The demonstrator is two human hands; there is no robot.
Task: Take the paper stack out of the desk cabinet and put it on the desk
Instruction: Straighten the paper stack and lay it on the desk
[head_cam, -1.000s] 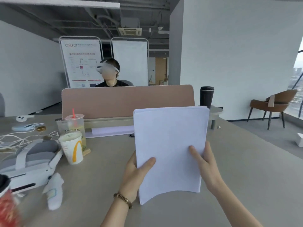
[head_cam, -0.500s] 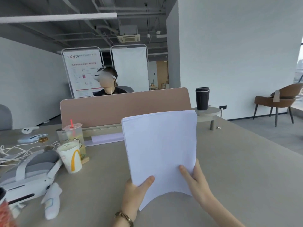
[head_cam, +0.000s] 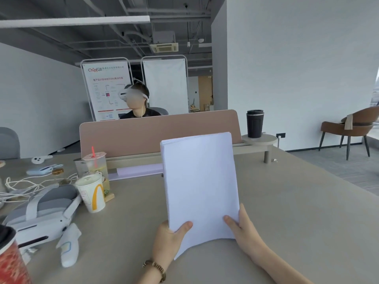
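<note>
Paper stack [head_cam: 200, 181] between both hands' fingers [head_cam: 231, 221]

Your left hand [head_cam: 168, 239]: braceleted wrist, thumb pressed forward, closed in a grip. Your right hand [head_cam: 244, 230]: thumb forward, likewise gripping; forearm bare.

desk [head_cam: 287, 212] (grey top) | on it: paper cup [head_cam: 92, 194], headset [head_cam: 41, 210], white cables [head_cam: 22, 186]

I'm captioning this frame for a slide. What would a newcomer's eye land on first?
The white paper stack, held up at centre over the desk by the left hand and right hand. Then the paper cup and white headset at left.
</note>
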